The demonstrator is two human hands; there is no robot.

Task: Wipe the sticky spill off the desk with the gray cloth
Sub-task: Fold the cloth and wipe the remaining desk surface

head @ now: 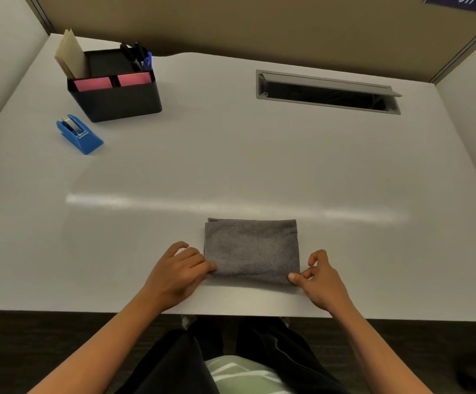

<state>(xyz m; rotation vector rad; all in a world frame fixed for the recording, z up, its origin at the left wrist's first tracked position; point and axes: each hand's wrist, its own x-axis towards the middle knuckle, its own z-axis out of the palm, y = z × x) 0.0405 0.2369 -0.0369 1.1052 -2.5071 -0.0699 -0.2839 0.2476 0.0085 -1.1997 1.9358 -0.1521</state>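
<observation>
One gray cloth [252,248], folded into a neat rectangle, lay flat on the surface [231,155] at lower centre of frame, close to the near edge. No wiping looked started: the cloth was squared up, w/ no smear showing around it. The spill itself couldn't be made out. Only a pale glare streak ran across mid-frame just beyond the cloth, and I can't tell if that patch was sticky. By my read the task was at its very start: cloth still to be taken to the spill & rubbed over it. Left hand [177,273] pinched the cloth's lower-left corner, fingers curled. Right hand [320,280] pinched the lower-right corner betw. thumb & fingertip, other fingers loosely bent. Black organiser [117,100] & blue tape dispenser [79,135] sat upper left, well apart.
</observation>
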